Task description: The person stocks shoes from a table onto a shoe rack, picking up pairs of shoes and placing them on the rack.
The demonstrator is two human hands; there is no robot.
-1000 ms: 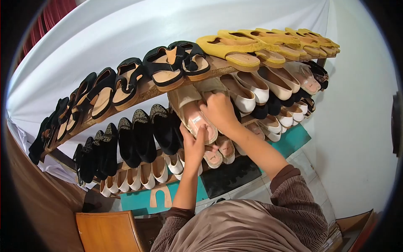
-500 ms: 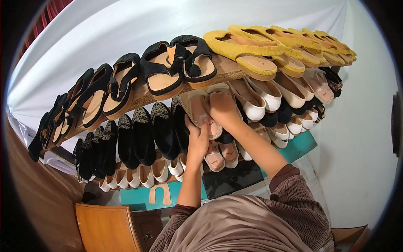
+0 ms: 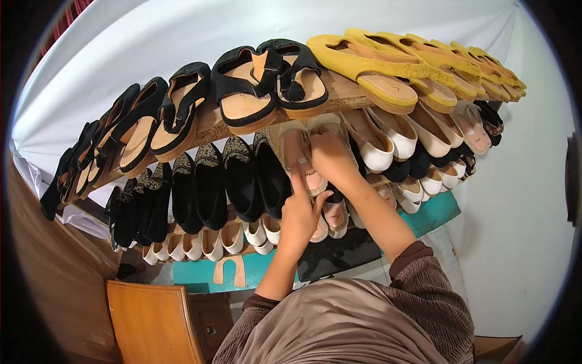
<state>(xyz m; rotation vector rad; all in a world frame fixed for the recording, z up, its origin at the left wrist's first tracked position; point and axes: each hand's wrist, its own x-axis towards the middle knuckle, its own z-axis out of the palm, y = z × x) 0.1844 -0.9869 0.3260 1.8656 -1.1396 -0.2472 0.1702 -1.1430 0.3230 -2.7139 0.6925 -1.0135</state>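
A pair of beige slingback shoes with pinkish insoles sits side by side on the middle shelf. My left hand [image 3: 298, 212] is at the heel of the left beige shoe [image 3: 295, 142], its index finger stretched along the heel and its thumb spread apart on the other side. My right hand [image 3: 332, 159] reaches over the right beige shoe [image 3: 321, 123], its fingers curled down into it and partly hidden. Black loafers with gold embroidery [image 3: 241, 179] stand just left of the pair, and white flats [image 3: 371, 142] stand just right of it.
Black sandals [image 3: 245, 91] and yellow slingbacks [image 3: 388, 92] line the wooden top shelf [image 3: 209, 124]. Lower down are more white flats [image 3: 232, 238], a U-shaped tan piece [image 3: 230, 271] on a teal surface [image 3: 194, 274], and a wooden cabinet [image 3: 148, 321] at lower left.
My left hand has loosened from the left beige shoe's heel and shifted slightly down and right, thumb now spread. My right hand stays in the right shoe. The view has shifted slightly.
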